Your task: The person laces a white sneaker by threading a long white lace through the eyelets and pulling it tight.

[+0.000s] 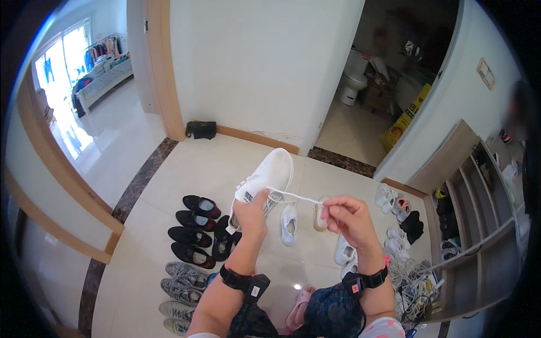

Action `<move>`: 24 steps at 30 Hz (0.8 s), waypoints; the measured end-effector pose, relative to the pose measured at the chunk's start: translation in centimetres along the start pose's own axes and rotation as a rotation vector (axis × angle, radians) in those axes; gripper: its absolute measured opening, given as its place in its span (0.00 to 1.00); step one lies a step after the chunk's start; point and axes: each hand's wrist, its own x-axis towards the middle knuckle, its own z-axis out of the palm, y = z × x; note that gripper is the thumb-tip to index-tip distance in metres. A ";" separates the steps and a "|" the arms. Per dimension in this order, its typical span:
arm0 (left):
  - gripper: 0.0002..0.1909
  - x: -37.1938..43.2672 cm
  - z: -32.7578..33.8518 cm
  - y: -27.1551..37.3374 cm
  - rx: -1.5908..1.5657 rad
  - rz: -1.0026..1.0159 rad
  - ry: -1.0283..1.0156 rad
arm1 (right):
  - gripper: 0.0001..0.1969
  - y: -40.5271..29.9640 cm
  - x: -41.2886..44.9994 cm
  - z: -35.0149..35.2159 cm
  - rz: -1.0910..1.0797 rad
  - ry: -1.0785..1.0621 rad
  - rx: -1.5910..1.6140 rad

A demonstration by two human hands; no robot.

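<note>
A white lace-up sneaker (277, 171) is held up by my left hand (252, 213), which grips it near the tongue and collar, its toe pointing away from me. My right hand (347, 216) pinches the end of a white shoelace (296, 195) between thumb and fingers. That lace stretches taut from the sneaker's eyelets across to the right. On the floor below, between my hands, lies a white slip-on-looking shoe (289, 225). Another pale shoe (320, 217) stands partly behind my right fingers. More white shoes (345, 250) sit under my right wrist.
Black shoes (190, 236) and grey sneakers (179, 291) line the floor at left. At right are more shoes (397, 243), tangled cables (408, 274) and an open wooden shoe cabinet (477, 219). A black pouch (202, 129) lies by the wall.
</note>
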 end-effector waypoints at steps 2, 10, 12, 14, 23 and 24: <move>0.23 -0.6 0.8 0.1 -0.026 -0.019 -0.018 | 0.13 -1.1 -0.3 1.1 -0.036 0.026 0.279; 0.21 -2.8 1.8 0.1 -0.067 -0.040 -0.137 | 0.10 -0.9 -3.7 2.9 -0.268 0.260 -0.170; 0.21 -3.5 2.1 0.2 -0.077 -0.033 -0.149 | 0.09 -1.0 -4.7 2.4 -0.281 0.255 -0.223; 0.23 -3.9 2.4 0.5 -0.062 -0.054 -0.178 | 0.07 -1.4 -4.9 2.3 -0.249 0.317 -0.212; 0.19 -2.4 4.4 0.0 -0.043 -0.044 -0.208 | 0.06 0.7 -1.0 -0.9 -0.347 0.275 -0.331; 0.19 -2.3 4.6 -0.2 -0.035 -0.044 -0.197 | 0.06 1.1 -0.5 -1.3 -0.415 0.291 -0.406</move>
